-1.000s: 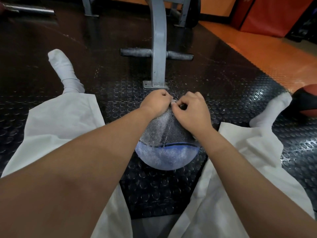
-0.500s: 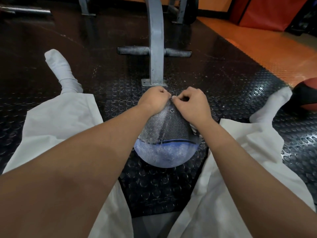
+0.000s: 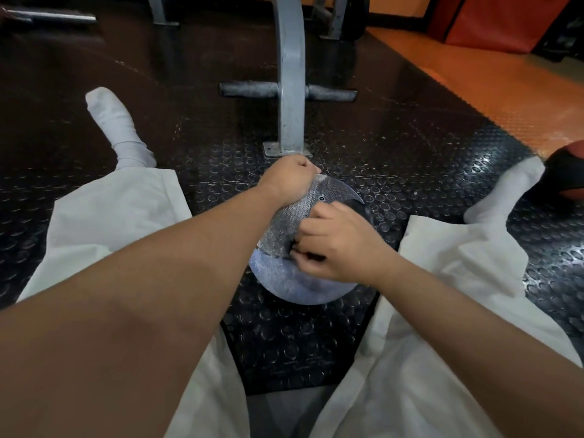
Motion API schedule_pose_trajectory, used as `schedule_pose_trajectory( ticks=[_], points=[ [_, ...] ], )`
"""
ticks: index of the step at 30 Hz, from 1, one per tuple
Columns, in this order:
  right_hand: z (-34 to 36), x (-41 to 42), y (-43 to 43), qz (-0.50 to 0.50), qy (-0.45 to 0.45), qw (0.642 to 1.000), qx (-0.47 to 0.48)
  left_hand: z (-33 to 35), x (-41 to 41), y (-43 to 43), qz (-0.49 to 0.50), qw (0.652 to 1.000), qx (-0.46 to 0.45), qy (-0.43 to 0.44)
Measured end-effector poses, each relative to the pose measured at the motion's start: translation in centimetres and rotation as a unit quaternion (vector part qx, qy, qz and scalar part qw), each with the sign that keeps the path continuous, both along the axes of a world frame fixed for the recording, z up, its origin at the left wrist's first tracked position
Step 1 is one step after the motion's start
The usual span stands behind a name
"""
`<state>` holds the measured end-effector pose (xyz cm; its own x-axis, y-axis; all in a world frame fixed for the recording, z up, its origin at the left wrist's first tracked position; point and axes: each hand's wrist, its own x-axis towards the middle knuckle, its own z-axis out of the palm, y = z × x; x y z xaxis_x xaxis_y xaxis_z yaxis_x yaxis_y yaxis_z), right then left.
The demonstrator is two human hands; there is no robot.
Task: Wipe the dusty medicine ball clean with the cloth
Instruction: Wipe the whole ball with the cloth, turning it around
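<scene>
Grey, mesh-patterned cloth (image 3: 300, 213) is pinched between the curled fingers (image 3: 308, 230) of the right hand (image 3: 338, 248), low on the near right side of the medicine ball (image 3: 284, 281). The cloth's far edge is clenched in the fist of the left hand (image 3: 286, 181), at the top of the ball. The ball's upper half is draped by the cloth; its pale blue, dusty lower half is left bare. The ball is set on the black studded rubber floor (image 3: 410, 159), between spread legs clad in white trousers (image 3: 110, 222) and white socks (image 3: 117, 128). Just beyond the left hand, a grey metal post (image 3: 289, 90) is seen on its base plate. A red-and-black ball (image 3: 568, 181) is seen at the right edge, beside the right foot.
</scene>
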<state>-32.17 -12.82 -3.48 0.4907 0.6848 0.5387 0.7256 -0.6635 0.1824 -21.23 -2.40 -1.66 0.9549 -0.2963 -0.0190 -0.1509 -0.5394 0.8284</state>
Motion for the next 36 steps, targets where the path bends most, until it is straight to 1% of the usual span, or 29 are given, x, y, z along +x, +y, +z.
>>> schedule_pose_trajectory(
  ticks=[3, 5, 6, 9, 10, 12, 15, 17, 19, 21, 23, 24, 25, 26, 28, 30, 32, 33, 34, 36],
  points=[
    [1.1, 0.9, -0.8, -0.055, 0.033, 0.994, 0.085, 0.3, 0.0, -0.1, -0.006, 1.000, 0.015, -0.002],
    [0.9, 0.6, -0.5, -0.072, 0.033, 0.992, 0.099, 0.3, 0.1, -0.1, -0.006, 1.000, 0.016, -0.002],
    [0.5, 0.1, -0.1, -0.066, 0.033, 0.994, 0.081, 0.2, 0.2, 0.0, -0.006, 1.000, 0.013, -0.001],
    [-0.8, -1.4, 1.1, -0.007, 0.027, 0.999, -0.023, -0.1, 0.3, 0.1, -0.001, 1.000, -0.011, 0.003],
    [-1.1, -1.6, 1.2, 0.004, 0.022, 0.999, -0.044, -0.1, 0.3, 0.2, -0.001, 1.000, -0.012, 0.002],
    [-1.0, -1.4, 0.9, 0.006, 0.024, 0.999, -0.033, -0.2, 0.2, 0.3, -0.003, 1.000, -0.008, 0.001],
    [-0.3, -0.2, -0.3, -0.032, 0.057, 0.995, 0.071, -0.1, 0.0, 0.2, -0.008, 1.000, -0.019, 0.009],
    [0.3, 0.9, -1.4, -0.085, 0.078, 0.980, 0.162, -0.1, 0.0, 0.2, -0.013, 1.000, -0.011, 0.002],
    [0.9, 2.1, -2.1, -0.144, 0.125, 0.949, 0.250, -0.3, 0.0, 0.3, -0.018, 1.000, -0.007, -0.009],
    [1.1, 3.4, -2.5, -0.192, 0.182, 0.906, 0.330, -0.5, 0.0, 0.5, -0.018, 1.000, -0.024, -0.003],
    [1.2, 4.3, -2.6, -0.232, 0.220, 0.867, 0.381, -0.7, -0.2, 0.7, -0.010, 0.999, -0.037, 0.004],
    [1.1, 4.5, -2.4, -0.249, 0.228, 0.855, 0.393, -0.6, -0.4, 0.7, -0.006, 0.999, -0.036, 0.003],
    [1.0, 4.4, -2.0, -0.264, 0.224, 0.852, 0.393, -0.6, -0.5, 0.8, -0.002, 0.999, -0.036, -0.001],
    [0.9, 4.1, -1.5, -0.279, 0.204, 0.856, 0.384, -0.6, -0.6, 0.9, 0.004, 0.999, -0.038, -0.004],
    [0.3, 2.9, -0.4, -0.287, 0.134, 0.880, 0.355, -0.6, -0.8, 1.1, 0.018, 0.999, -0.044, -0.006],
    [-0.3, 1.5, 0.4, -0.249, 0.091, 0.907, 0.328, -0.5, -1.1, 1.5, 0.021, 0.999, -0.044, -0.004],
    [-1.0, 0.4, 0.5, -0.203, 0.083, 0.923, 0.317, -0.6, -1.4, 2.0, 0.014, 0.999, -0.050, -0.004],
    [-1.2, -0.1, 0.3, -0.191, 0.081, 0.921, 0.330, -0.7, -1.7, 2.3, 0.012, 0.999, -0.052, -0.006],
    [-1.3, -0.4, 0.1, -0.194, 0.081, 0.910, 0.356, -0.8, -2.0, 2.5, 0.014, 0.998, -0.057, -0.007],
    [-1.5, -0.9, -0.3, -0.230, 0.089, 0.871, 0.424, -1.1, -2.8, 2.8, 0.022, 0.997, -0.074, -0.008]
  ],
)
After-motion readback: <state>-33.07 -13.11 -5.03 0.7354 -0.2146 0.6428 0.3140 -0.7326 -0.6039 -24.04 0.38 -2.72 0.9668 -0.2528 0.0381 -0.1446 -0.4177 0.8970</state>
